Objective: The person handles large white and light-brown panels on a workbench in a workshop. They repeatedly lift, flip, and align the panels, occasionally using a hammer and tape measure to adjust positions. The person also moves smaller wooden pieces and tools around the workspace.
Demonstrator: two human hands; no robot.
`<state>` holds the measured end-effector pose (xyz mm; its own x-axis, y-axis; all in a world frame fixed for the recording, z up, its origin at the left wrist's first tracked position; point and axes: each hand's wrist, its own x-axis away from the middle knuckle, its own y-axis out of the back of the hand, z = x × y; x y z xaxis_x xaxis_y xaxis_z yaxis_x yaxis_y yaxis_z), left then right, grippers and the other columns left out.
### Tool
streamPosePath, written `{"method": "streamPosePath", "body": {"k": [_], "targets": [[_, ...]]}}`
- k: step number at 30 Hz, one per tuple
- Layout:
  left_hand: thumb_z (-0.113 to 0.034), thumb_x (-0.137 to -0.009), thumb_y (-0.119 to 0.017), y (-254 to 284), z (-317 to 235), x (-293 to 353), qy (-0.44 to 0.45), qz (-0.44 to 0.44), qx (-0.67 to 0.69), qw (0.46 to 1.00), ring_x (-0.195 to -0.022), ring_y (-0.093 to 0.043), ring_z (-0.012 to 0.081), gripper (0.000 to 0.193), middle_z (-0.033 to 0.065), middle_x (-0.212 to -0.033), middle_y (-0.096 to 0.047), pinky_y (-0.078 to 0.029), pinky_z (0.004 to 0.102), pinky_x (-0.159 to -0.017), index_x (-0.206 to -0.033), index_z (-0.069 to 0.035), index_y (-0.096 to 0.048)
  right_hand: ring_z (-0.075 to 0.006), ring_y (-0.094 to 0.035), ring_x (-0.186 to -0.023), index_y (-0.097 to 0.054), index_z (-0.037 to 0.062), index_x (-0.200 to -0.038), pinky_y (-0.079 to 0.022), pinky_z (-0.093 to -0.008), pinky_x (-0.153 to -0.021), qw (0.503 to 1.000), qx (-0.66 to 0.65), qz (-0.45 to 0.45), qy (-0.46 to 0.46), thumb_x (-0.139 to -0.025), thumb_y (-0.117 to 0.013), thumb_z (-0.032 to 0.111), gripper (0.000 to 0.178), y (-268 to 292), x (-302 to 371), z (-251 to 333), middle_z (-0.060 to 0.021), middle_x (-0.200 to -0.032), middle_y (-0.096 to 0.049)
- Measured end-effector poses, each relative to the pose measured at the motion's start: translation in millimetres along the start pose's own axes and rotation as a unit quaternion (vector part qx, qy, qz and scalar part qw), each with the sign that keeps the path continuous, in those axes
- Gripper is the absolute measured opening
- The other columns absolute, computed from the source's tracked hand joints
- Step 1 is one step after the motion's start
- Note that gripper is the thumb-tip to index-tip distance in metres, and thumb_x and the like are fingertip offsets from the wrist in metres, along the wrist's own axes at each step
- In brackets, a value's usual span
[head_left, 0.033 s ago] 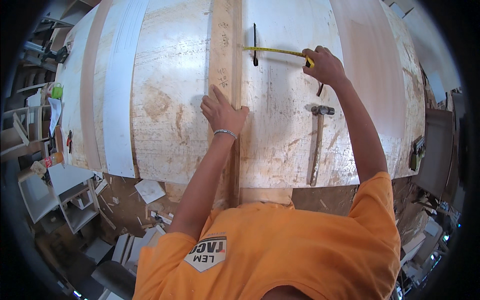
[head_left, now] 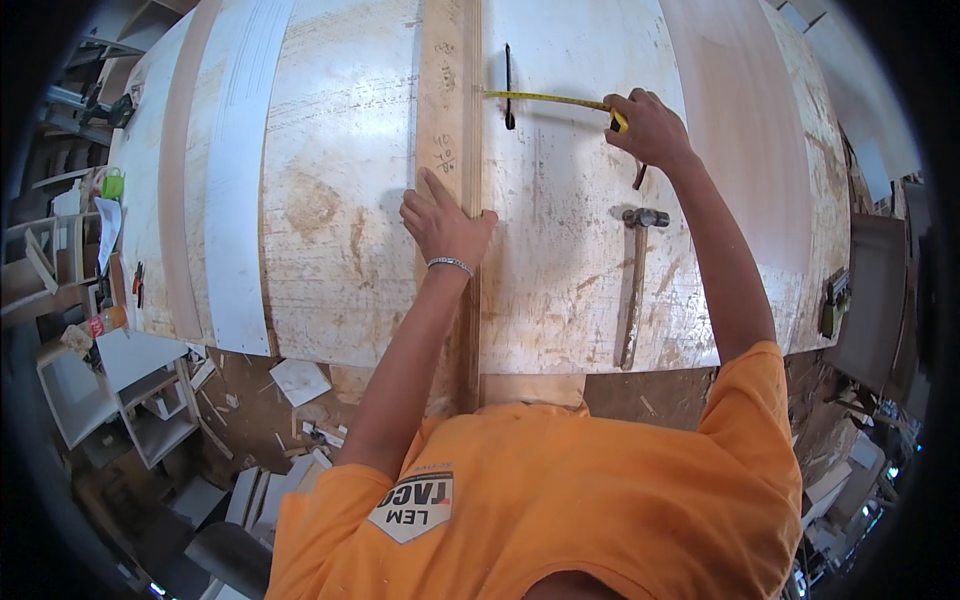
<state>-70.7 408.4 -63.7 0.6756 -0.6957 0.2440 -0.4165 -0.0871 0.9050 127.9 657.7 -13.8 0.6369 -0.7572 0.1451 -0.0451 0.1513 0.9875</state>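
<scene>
My left hand (head_left: 447,228) grips a long narrow wooden board (head_left: 440,110), thumb on its right edge and fingers over the left. Handwritten marks show on the board's face. In my right hand (head_left: 655,132) is a yellow tape measure (head_left: 621,122). Its yellow blade (head_left: 555,98) stretches left to the board's right edge; whether the tip touches cannot be made out. Beneath the blade lies a slim black pen-like tool (head_left: 509,65). A short dark curved piece (head_left: 640,177) shows just below my right hand. Nearer me rests a hammer (head_left: 637,280) with a wooden handle.
The worn white worktable (head_left: 340,250) carries a white strip (head_left: 237,200) and a brown strip (head_left: 180,180) at left, and a wide pale wood panel (head_left: 750,150) at right. A clamp (head_left: 118,108) is at the far left edge. Offcuts (head_left: 298,382) lie on the floor.
</scene>
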Motion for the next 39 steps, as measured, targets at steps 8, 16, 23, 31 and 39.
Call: {"method": "streamPosePath", "body": {"k": [8,16,23,31,39], "targets": [[-0.040,-0.070,-0.078,-1.2,-1.3,0.5,0.003,-0.007,0.004,1.000,-0.126,-0.029,0.0480,0.108,0.0386,-0.137,-0.026,-0.022,0.0537,-0.112,-0.150,0.005,-0.021,-0.0246,-0.058,-0.107,-0.062,0.0226,-0.120,-0.052,-0.0426,-0.087,1.000,-0.002,0.010,0.008,-0.079,-0.067,0.033,0.043,-4.2,-0.1,-3.6,-0.0078,-0.103,-0.058],[-0.035,-0.066,-0.077,-18.2,7.5,-3.5,-0.048,-0.099,-0.005,0.994,-0.113,-0.034,0.0428,0.103,0.0303,-0.122,-0.035,-0.028,0.0530,-0.103,-0.144,0.010,-0.027,-0.0250,-0.058,-0.108,-0.062,0.0226,-0.120,-0.052,-0.0423,-0.088,1.000,-0.014,0.014,0.008,-0.078,-0.067,0.033,0.044,-1.5,-2.8,-4.0,-0.0081,-0.104,-0.059],[-0.036,-0.066,-0.076,-18.8,8.8,-4.1,-0.060,-0.116,-0.016,0.991,-0.109,-0.036,0.0415,0.102,0.0290,-0.120,-0.036,-0.029,0.0528,-0.102,-0.144,0.010,-0.028,-0.0254,-0.059,-0.107,-0.063,0.0215,-0.120,-0.053,-0.0422,-0.087,1.000,-0.006,0.007,0.010,-0.078,-0.067,0.033,0.044,-6.0,-6.4,-6.2,-0.0083,-0.104,-0.059],[-0.036,-0.064,-0.078,-18.6,6.1,-4.2,-0.051,-0.109,-0.004,0.993,-0.111,-0.036,0.0418,0.104,0.0280,-0.121,-0.036,-0.028,0.0538,-0.102,-0.144,0.007,-0.026,-0.0265,-0.059,-0.106,-0.062,0.0210,-0.121,-0.052,-0.0421,-0.088,1.000,-0.018,0.014,0.010,-0.079,-0.068,0.033,0.044,-9.9,-6.7,-8.8,-0.0089,-0.104,-0.059],[-0.032,-0.064,-0.079,-11.0,1.8,-3.5,-0.025,-0.100,0.019,0.994,-0.114,-0.036,0.0424,0.103,0.0269,-0.121,-0.037,-0.027,0.0544,-0.104,-0.144,0.004,-0.025,-0.0309,-0.058,-0.104,-0.036,0.0219,-0.148,-0.050,-0.0429,-0.091,0.981,-0.183,-0.069,-0.010,-0.079,-0.075,0.030,0.080,-13.4,26.6,-23.0,-0.0126,-0.104,-0.060]]}}
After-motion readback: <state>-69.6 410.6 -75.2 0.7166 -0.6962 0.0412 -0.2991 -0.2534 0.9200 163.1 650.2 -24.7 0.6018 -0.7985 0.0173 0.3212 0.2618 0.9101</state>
